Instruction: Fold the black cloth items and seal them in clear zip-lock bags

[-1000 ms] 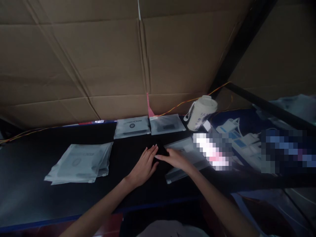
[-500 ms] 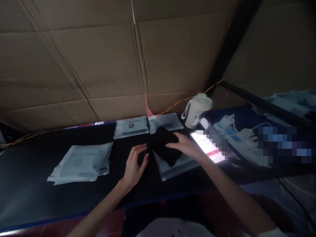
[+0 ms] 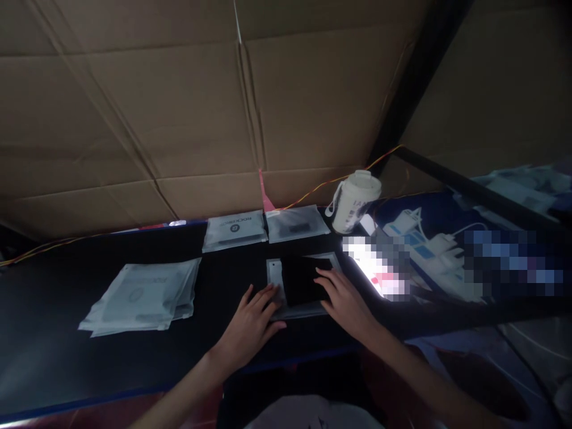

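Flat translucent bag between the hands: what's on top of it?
Folded black fabric lies on the flat translucent bag, hiding the bag's middle; anything beneath the fabric can't be seen.

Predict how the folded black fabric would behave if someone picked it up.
The black fabric looks soft and matte, so it would probably sag or unfold rather than stay stiff. Lying flat and thin on the pale bag, it is likely light and unlikely to roll or tip.
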### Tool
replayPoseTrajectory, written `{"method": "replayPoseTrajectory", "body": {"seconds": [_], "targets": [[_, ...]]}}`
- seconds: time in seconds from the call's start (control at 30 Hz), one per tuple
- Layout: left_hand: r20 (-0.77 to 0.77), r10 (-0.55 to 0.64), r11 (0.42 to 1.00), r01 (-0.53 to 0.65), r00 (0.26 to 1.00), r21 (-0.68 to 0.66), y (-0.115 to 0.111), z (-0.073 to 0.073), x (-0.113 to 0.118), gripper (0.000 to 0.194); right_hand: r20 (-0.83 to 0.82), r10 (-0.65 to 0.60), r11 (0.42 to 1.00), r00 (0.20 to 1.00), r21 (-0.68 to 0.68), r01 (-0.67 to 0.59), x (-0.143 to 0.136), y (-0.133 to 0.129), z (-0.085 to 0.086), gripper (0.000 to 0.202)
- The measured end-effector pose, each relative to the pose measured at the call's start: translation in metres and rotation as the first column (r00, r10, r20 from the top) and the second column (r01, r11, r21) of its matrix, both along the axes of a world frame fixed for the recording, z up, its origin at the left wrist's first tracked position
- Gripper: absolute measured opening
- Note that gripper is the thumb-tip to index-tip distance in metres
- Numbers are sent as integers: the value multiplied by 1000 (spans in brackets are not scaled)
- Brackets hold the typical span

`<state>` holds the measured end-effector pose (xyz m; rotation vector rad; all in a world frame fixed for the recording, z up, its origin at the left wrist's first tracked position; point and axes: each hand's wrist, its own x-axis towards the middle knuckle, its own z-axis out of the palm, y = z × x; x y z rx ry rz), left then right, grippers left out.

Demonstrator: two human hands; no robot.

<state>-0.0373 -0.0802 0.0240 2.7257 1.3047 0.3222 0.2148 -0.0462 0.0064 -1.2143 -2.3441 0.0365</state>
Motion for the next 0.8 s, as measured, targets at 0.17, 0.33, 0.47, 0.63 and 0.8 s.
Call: {"method": "replayPoseTrajectory", "body": {"seconds": [0.17, 0.33, 0.47, 0.63, 0.8], "targets": [[124, 145, 980, -160, 982, 119, -5, 14, 12, 22, -46, 23, 998, 999, -61, -25, -8, -3, 10, 43], [111, 108, 970, -130, 988, 207, 8, 19, 62, 42, -14, 66, 992, 998, -111, -67, -14, 2, 27, 28], [-23, 202, 976, -199, 979, 89, 26, 9, 87, 44, 7, 59, 987, 998, -152, -57, -17, -4, 34, 23], [-21, 185, 982, -185, 982, 24, 29, -2, 77, 45, -259, 18, 954, 966, -284, -94, 6, -13, 48, 34], [330, 249, 966, -206, 911, -160, 28, 2, 48, 65, -432, -179, 969, 884, -234, 82, 15, -25, 43, 17]]}}
